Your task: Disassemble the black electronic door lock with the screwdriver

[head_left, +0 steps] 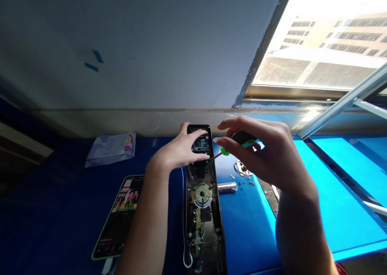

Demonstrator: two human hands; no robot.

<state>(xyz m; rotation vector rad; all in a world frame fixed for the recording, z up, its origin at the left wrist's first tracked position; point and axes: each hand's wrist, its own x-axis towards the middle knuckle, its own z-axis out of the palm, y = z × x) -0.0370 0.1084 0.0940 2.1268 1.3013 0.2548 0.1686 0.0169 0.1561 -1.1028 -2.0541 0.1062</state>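
A long dark casing, which looks like an opened electronic door lock panel, lies lengthwise before me. Its far end holds a circuit board, and a round metal part sits near the middle. My left hand grips the far left edge of the casing, its fingers spread across the board. One fingertip is close to the screwdriver's tip. In my right hand is a screwdriver with a black and green handle. It slants down left, its tip at the casing's right side below the board.
Right of the casing are small screws, a wired part and a wrapped cylinder. A phone and a lilac packet lie left. A white cord runs alongside. Metal rails stand by the window.
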